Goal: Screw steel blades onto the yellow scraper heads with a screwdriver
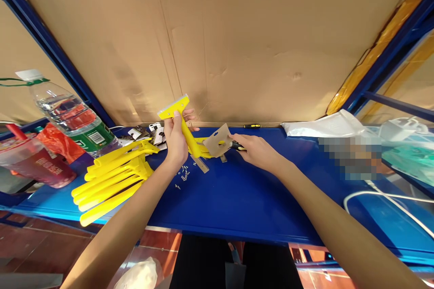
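My left hand [176, 137] grips a yellow scraper [191, 137] by its handle, thumb on the neck. Its wide head, with two screws and a blade edge, points up and away. In my right hand [252, 148] is a brown card [217, 142] with a hang hole, held at its edge. A black-handled tool [237, 146] also sits in the right fingers; its tip is hidden. Small screws and nuts [184, 173] lie below the left hand, near a flat metal strip [200, 163]. More yellow scraper parts [203, 149] lie partly hidden behind the card.
Several yellow scraper handles [111, 185] lie on the blue table [251, 198] at left. Behind them are black-and-white packets [156, 134], a water bottle [74, 115] and a red cup [34, 162]. A small screwdriver [252, 126] and a white bag [322, 125] lie along the cardboard wall [244, 45].
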Demonstrator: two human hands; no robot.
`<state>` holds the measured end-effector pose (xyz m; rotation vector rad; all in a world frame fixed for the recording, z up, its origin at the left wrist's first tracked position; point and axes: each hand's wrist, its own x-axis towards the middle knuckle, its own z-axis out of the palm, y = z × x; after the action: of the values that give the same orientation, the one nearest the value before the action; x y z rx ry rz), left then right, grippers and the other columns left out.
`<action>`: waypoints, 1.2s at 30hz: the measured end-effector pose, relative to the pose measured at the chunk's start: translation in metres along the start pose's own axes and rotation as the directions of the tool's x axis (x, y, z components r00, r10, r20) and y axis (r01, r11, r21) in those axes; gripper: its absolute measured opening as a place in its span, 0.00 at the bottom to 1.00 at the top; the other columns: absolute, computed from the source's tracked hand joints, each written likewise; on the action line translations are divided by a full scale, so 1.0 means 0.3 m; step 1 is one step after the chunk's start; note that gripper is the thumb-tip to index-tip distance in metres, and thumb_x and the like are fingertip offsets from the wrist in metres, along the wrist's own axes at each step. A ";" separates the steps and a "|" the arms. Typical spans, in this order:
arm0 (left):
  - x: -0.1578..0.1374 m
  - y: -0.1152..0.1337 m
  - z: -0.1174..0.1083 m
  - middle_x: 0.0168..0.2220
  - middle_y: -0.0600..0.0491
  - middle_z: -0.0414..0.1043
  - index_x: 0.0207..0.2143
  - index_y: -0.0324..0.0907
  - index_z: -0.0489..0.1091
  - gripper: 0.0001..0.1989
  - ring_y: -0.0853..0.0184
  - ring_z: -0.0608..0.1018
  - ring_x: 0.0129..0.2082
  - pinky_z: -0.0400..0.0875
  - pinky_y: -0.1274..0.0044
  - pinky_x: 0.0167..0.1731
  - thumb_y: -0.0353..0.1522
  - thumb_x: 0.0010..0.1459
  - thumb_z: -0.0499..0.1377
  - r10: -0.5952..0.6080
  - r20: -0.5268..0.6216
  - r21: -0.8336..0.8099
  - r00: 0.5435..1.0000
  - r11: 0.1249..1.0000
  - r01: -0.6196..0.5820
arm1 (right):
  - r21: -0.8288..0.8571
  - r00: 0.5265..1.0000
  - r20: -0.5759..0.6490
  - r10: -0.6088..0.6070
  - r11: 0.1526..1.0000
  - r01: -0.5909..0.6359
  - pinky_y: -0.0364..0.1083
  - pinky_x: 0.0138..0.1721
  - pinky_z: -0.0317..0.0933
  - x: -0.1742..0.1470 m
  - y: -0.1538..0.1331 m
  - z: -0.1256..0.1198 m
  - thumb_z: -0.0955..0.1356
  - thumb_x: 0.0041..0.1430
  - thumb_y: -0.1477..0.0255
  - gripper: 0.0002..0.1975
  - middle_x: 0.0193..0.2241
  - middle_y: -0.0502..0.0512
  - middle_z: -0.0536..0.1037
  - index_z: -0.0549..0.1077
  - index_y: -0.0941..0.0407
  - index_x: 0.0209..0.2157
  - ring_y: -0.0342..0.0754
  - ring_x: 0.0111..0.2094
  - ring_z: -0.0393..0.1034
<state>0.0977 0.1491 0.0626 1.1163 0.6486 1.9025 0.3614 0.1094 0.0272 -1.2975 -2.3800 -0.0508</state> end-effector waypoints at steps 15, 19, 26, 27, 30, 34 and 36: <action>-0.029 -0.006 0.021 0.57 0.44 0.84 0.46 0.44 0.77 0.12 0.59 0.84 0.59 0.80 0.66 0.63 0.42 0.71 0.72 -0.227 0.216 -0.170 0.950 0.949 0.265 | 0.044 0.986 -0.063 -0.152 0.987 0.155 0.48 0.46 0.74 -0.007 -0.057 0.026 0.68 0.67 0.82 0.25 0.59 0.62 0.85 0.78 0.51 0.62 0.56 0.50 0.84; -0.026 -0.008 0.013 0.63 0.42 0.82 0.49 0.44 0.79 0.11 0.53 0.79 0.69 0.80 0.61 0.66 0.39 0.70 0.72 -0.234 0.220 -0.099 0.947 0.960 0.261 | 0.107 0.987 -0.113 -0.113 0.986 0.125 0.50 0.51 0.75 -0.008 -0.048 0.029 0.67 0.66 0.82 0.29 0.61 0.61 0.84 0.76 0.50 0.65 0.57 0.53 0.84; -0.023 -0.015 -0.001 0.60 0.40 0.83 0.47 0.44 0.82 0.16 0.48 0.78 0.71 0.82 0.57 0.65 0.40 0.63 0.77 -0.220 0.212 -0.080 0.952 0.967 0.241 | 0.175 0.981 -0.188 -0.055 0.981 0.089 0.49 0.53 0.74 -0.004 -0.050 0.019 0.67 0.66 0.83 0.20 0.53 0.58 0.87 0.78 0.50 0.55 0.56 0.52 0.84; -0.021 -0.017 -0.005 0.60 0.40 0.83 0.46 0.43 0.82 0.15 0.47 0.78 0.70 0.83 0.57 0.65 0.40 0.63 0.77 -0.218 0.214 -0.085 0.952 0.967 0.241 | 0.184 0.975 -0.215 -0.056 0.978 0.096 0.49 0.52 0.74 -0.003 -0.051 0.018 0.67 0.67 0.82 0.18 0.51 0.58 0.88 0.78 0.50 0.53 0.56 0.51 0.84; -0.015 -0.024 -0.013 0.61 0.41 0.83 0.45 0.43 0.81 0.14 0.48 0.78 0.70 0.82 0.57 0.65 0.39 0.62 0.78 -0.223 0.211 -0.107 0.952 0.963 0.249 | 0.203 0.953 -0.293 -0.076 0.969 0.140 0.48 0.49 0.73 -0.002 -0.052 0.020 0.67 0.70 0.81 0.13 0.49 0.58 0.88 0.78 0.51 0.49 0.55 0.49 0.84; -0.007 -0.025 -0.020 0.61 0.41 0.83 0.50 0.43 0.81 0.18 0.51 0.81 0.67 0.82 0.58 0.65 0.41 0.64 0.77 -0.246 0.171 -0.095 0.954 0.960 0.265 | 0.201 0.935 -0.344 -0.088 0.966 0.165 0.48 0.47 0.72 -0.003 -0.048 0.021 0.66 0.73 0.78 0.11 0.48 0.58 0.88 0.78 0.51 0.49 0.54 0.47 0.85; -0.003 -0.025 -0.025 0.61 0.41 0.83 0.52 0.43 0.80 0.20 0.53 0.83 0.65 0.83 0.60 0.64 0.42 0.64 0.77 -0.264 0.165 -0.078 0.950 0.957 0.279 | 0.203 0.931 -0.357 -0.083 0.966 0.163 0.48 0.47 0.72 -0.003 -0.047 0.020 0.66 0.74 0.77 0.10 0.48 0.58 0.88 0.79 0.51 0.49 0.54 0.47 0.85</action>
<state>0.0945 0.1521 0.0530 1.0394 0.5814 1.5800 0.3484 0.1021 0.0239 -0.9420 -2.0908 -0.0367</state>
